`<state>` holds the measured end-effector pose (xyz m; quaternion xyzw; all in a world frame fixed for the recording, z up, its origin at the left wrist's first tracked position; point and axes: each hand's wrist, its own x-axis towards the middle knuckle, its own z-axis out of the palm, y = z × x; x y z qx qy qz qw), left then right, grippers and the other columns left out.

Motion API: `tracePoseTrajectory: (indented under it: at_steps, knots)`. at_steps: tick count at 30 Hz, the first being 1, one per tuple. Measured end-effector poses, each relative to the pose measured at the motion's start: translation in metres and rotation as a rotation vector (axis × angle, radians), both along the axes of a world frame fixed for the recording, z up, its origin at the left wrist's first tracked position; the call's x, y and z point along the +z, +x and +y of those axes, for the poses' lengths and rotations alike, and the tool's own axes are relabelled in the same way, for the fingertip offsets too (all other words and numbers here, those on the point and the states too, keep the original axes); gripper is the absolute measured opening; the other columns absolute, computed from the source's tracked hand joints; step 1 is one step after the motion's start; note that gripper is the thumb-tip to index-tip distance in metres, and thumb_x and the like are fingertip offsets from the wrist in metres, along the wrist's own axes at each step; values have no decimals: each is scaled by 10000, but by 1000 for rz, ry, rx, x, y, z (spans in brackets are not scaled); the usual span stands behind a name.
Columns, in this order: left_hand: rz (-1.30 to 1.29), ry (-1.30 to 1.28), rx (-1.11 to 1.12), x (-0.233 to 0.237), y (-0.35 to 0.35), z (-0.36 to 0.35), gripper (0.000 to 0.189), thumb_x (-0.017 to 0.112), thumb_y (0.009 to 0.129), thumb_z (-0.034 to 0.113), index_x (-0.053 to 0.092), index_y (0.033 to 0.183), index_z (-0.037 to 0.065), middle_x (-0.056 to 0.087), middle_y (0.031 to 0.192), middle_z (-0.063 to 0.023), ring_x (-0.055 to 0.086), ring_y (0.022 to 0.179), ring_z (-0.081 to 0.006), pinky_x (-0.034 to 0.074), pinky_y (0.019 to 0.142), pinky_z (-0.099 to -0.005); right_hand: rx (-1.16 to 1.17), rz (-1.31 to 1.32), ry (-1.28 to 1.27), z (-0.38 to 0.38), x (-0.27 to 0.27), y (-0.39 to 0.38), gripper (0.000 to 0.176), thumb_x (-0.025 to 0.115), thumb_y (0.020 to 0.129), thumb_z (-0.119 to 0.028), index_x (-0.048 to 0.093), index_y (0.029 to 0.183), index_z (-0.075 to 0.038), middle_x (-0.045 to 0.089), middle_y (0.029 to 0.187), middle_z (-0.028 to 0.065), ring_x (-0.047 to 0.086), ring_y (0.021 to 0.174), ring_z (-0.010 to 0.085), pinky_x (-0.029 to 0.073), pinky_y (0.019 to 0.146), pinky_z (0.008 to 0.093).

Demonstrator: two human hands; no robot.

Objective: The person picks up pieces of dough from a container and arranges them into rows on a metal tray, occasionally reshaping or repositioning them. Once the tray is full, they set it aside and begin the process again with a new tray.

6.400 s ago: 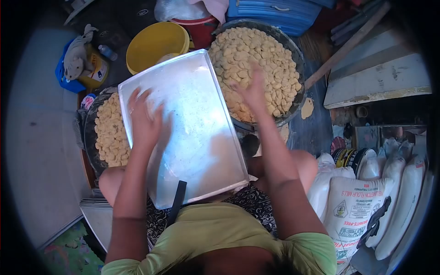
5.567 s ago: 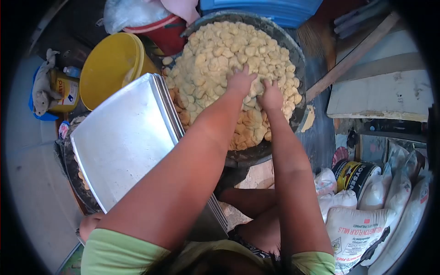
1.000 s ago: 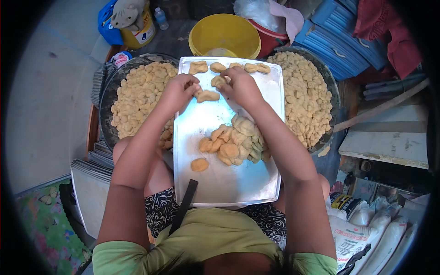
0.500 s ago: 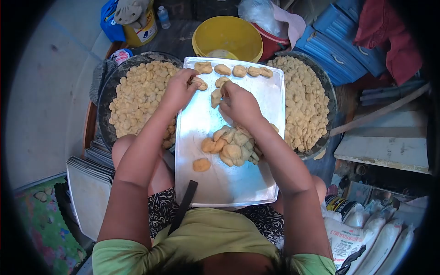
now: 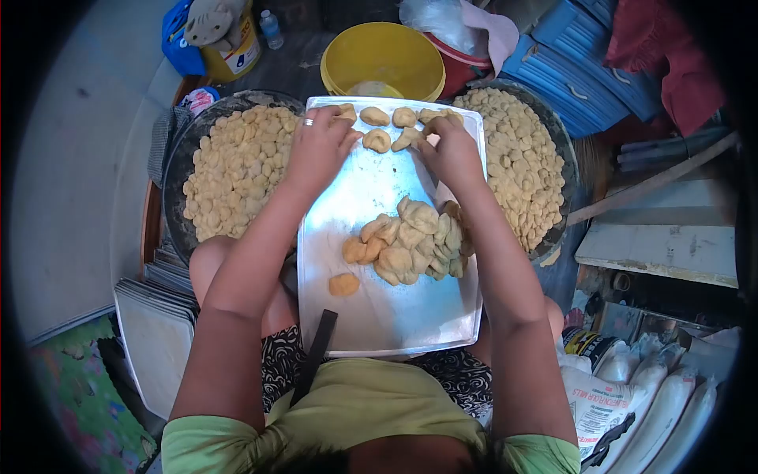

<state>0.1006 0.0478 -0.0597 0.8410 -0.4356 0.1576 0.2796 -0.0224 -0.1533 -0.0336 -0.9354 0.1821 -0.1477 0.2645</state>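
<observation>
A silvery metal tray (image 5: 335, 209) rests across my lap. Lumps of tan dough make two rows along its far end, among them a dough piece (image 5: 375, 117) in the back row. My right hand (image 5: 454, 154) has its fingertips closed on a dough piece (image 5: 406, 140) in the second row. At the tray's far left, my left hand (image 5: 320, 146), wearing a ring, curls its fingers down; whatever lies under them is hidden. A heap of dough pieces (image 5: 414, 241) sits mid-tray, with a single dough lump (image 5: 343, 284) nearer me.
Round dark basins full of dough pieces flank the tray, a left basin (image 5: 175, 186) and a right basin (image 5: 570, 178). Beyond the tray stands a yellow tub (image 5: 383, 59). Stacked trays (image 5: 154, 340) lean at left; flour bags (image 5: 608, 415) lie at right.
My right hand has moved right along the second row. My left hand has turned over the spot where it held a dough piece. The heap has shifted slightly to the right.
</observation>
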Motion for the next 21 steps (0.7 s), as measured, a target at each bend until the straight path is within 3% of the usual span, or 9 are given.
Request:
tracePoseTrajectory:
  at_steps: [1,3,5,7,9,11,17,19,21]
  knots:
    - [-26,-42,-60,5,-6,-5,211,674,825,193,673,998,71,601,1065,-76,543,1044,-287,435,893,-424,-1,0,-2,9,15,-3,288,760,723,-222,627,924,-63,663,892,168,643,840,350,502,739,427]
    - [-41,-85,-116,4,-13,-12,187,666,828,186,674,983,82,605,1070,-68,542,1042,-272,424,900,-423,79,460,140,32,41,-19,316,788,685,-245,664,913,-66,679,878,144,652,844,332,508,753,396]
    - [-35,107,-250,-2,-13,-19,205,676,803,182,665,985,87,603,1095,-67,534,1050,-269,401,917,-415,392,616,236,33,28,-27,327,802,653,-267,689,876,-56,685,841,149,663,823,309,514,756,370]
    - [-8,124,-239,-1,-12,-23,214,659,795,158,659,995,83,601,1108,-73,526,1067,-270,377,941,-416,425,450,353,10,14,-32,222,775,686,-192,690,825,-40,680,772,125,665,754,241,516,709,341]
    - [14,59,-175,7,-19,-28,180,619,803,119,664,974,88,606,1098,-68,518,1079,-271,362,960,-433,181,95,525,-16,7,-26,137,734,739,-107,682,831,-20,682,772,91,645,719,165,512,677,305]
    - [23,9,-237,10,-29,-40,165,605,797,102,660,952,100,600,1088,-55,515,1085,-261,354,964,-436,-62,25,594,-37,0,-18,104,698,792,-59,680,881,-7,680,776,68,624,724,126,507,674,281]
    - [12,177,-334,4,-18,-54,174,596,792,108,660,954,97,597,1111,-43,502,1117,-253,339,972,-424,-62,-90,553,-44,-31,-16,351,783,755,-206,666,1023,-11,690,869,125,660,794,206,514,732,319]
    - [59,236,-318,10,-22,-55,175,608,792,124,664,956,95,600,1116,-44,503,1120,-251,341,967,-422,180,-110,107,-32,-19,-23,412,789,719,-160,652,1088,-41,682,957,145,664,843,228,514,761,326]
    - [87,96,-321,19,-32,-56,231,630,798,142,667,1021,91,602,1151,-59,499,1146,-249,321,1000,-439,92,84,277,-36,-14,-22,472,772,687,-103,621,1133,-69,667,971,143,653,862,220,512,772,322]
